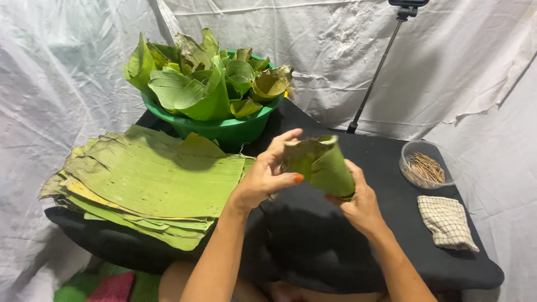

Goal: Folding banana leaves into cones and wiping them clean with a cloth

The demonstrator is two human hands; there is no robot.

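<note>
I hold a green banana leaf rolled into a cone [323, 163] above the black table [386, 235]. My left hand [267, 173] grips the cone's open upper edge with thumb and fingers. The cone's lower, narrow end rests in my right hand [358, 202], which wraps it from beneath. A flat stack of banana leaves [151, 182] lies on the table just left of my left arm. Behind it stands a green basin [235, 130] piled with folded leaf cones [207, 78].
At the right side of the table sits a clear bowl of thin wooden sticks [426, 166], with a folded checked cloth [447, 222] in front of it. A black tripod pole [379, 70] leans behind. White sheeting [61, 84] surrounds the table.
</note>
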